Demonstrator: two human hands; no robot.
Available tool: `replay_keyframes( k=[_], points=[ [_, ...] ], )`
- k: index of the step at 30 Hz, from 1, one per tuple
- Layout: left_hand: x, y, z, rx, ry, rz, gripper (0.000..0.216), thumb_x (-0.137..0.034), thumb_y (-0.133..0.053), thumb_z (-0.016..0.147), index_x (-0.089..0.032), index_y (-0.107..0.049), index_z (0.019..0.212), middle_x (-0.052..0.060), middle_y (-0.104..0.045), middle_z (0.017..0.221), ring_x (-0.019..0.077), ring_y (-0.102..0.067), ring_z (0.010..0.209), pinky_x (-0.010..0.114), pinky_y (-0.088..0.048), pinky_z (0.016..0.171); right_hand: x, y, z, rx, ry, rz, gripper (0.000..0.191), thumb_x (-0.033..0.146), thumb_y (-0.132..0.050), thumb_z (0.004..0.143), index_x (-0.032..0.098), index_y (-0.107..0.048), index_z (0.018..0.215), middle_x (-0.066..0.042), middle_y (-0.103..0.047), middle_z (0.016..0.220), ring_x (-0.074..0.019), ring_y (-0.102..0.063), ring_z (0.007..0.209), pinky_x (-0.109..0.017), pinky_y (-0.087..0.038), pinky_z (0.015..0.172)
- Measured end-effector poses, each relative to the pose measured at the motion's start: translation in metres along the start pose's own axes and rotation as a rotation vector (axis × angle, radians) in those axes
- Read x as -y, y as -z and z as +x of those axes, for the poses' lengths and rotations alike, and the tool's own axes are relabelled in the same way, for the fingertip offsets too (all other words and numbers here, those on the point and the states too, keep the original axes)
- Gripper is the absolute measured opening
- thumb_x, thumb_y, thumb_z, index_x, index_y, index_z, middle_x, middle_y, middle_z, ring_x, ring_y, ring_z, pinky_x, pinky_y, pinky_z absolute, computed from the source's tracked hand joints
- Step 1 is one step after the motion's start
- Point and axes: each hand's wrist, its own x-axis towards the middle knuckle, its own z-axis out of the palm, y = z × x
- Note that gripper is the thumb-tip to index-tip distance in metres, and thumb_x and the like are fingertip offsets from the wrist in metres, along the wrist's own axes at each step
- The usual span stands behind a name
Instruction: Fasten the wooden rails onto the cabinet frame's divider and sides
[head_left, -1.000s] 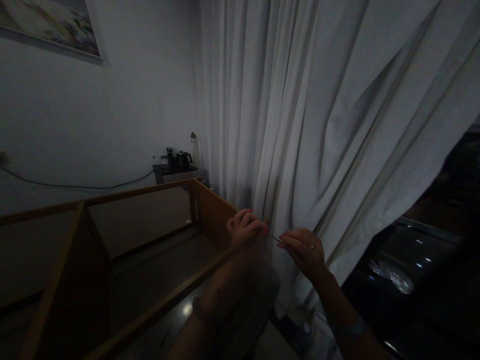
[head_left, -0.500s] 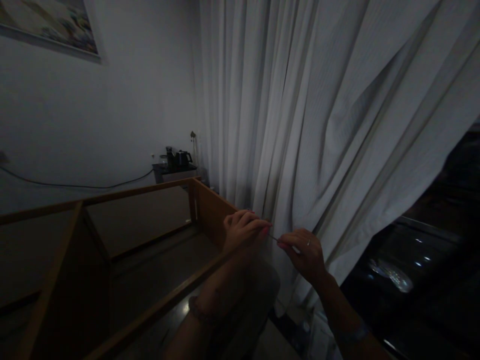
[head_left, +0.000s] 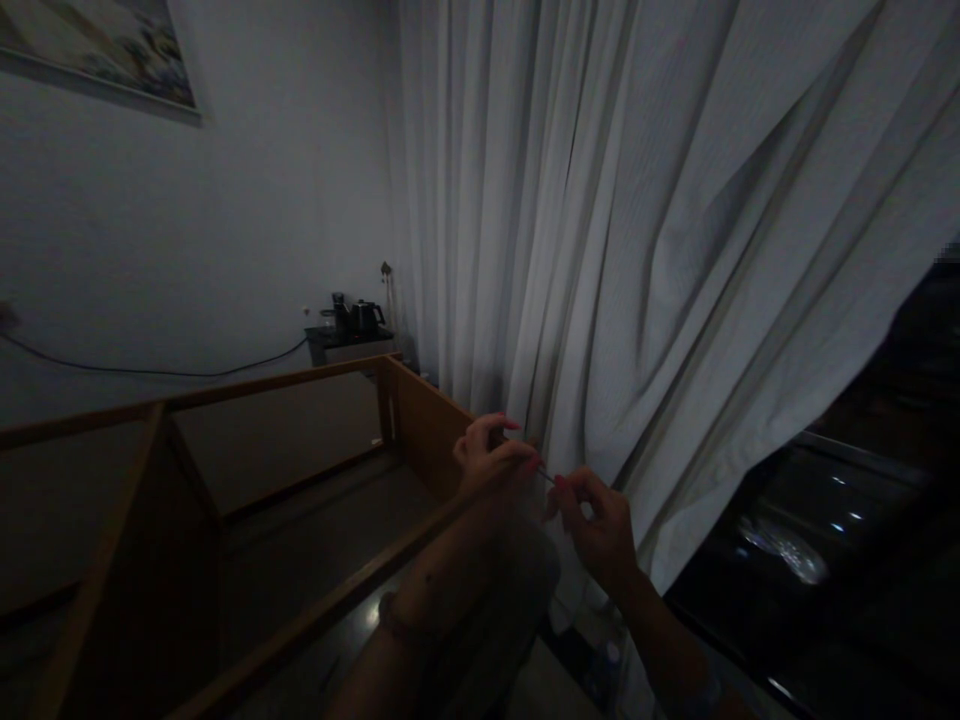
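A wooden frame point(head_left: 420, 405) with an upright divider and open bays lies to the left. At its right-hand end my left hand point(head_left: 491, 455) is bent over the edge, its fingertips closed around the near end of a thin metal rod point(head_left: 550, 478). One finger of that hand is lifted off the others. My right hand point(head_left: 596, 520) pinches the rod's outer end between thumb and finger, just in front of the curtain. The rod's tip is hidden by my left fingers, and its exact kind is too dark to make out.
A pale curtain point(head_left: 517, 200) hangs close behind my hands. A black kettle point(head_left: 365, 316) stands on a small cabinet point(head_left: 349, 345) by the wall. A dark cable point(head_left: 150, 372) runs along the wall. To the right is a dark glossy surface point(head_left: 840, 490).
My right hand has turned and shifted slightly left and down, its fingers curling differently on the rod. A finger of my left hand has lifted away from the others.
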Motion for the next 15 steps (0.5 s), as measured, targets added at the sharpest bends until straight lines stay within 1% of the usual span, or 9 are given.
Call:
replay_keyframes(
  k=[4,9,13,15],
  points=[
    [-0.0027,0.0013,0.0017,0.022,-0.001,0.006,0.012,-0.037,-0.063,0.084,-0.029,-0.069,0.077,0.0,-0.06,0.118,0.0255,-0.038,0.13,0.045,-0.026,0.103,-0.0026,0.0012,0.0007,0.006,0.015,0.005,0.033,0.034,-0.053,0.093,0.021,-0.055,0.063,0.003,-0.059,0.054,-0.0102,-0.055,0.047,-0.022,-0.043,0.048],
    [-0.0031,0.0015,0.0022,0.022,0.007,0.033,0.008,-0.036,-0.067,0.081,-0.029,-0.068,0.077,-0.001,-0.061,0.12,0.0265,-0.038,0.13,0.047,-0.025,0.103,-0.0011,0.0029,0.0032,0.027,0.001,0.008,0.033,0.035,-0.053,0.093,0.021,-0.054,0.063,0.003,-0.059,0.053,-0.0101,-0.054,0.046,-0.022,-0.043,0.047],
    [-0.0005,0.0021,0.0022,0.047,-0.033,0.023,0.006,-0.036,-0.066,0.082,-0.03,-0.067,0.08,-0.002,-0.06,0.122,0.0257,-0.036,0.132,0.048,-0.023,0.104,0.0015,0.0051,0.0055,0.064,-0.002,0.04,0.032,0.032,-0.052,0.094,0.021,-0.053,0.065,0.005,-0.058,0.052,-0.0085,-0.052,0.043,-0.02,-0.042,0.046],
    [0.0006,0.0017,0.0029,0.043,-0.048,0.022,0.006,-0.035,-0.066,0.082,-0.029,-0.067,0.079,-0.002,-0.061,0.122,0.0251,-0.036,0.132,0.048,-0.021,0.105,0.0017,0.006,0.0059,0.072,0.016,0.016,0.031,0.031,-0.05,0.095,0.021,-0.054,0.065,0.005,-0.059,0.054,-0.0088,-0.054,0.045,-0.02,-0.042,0.047]
  ],
)
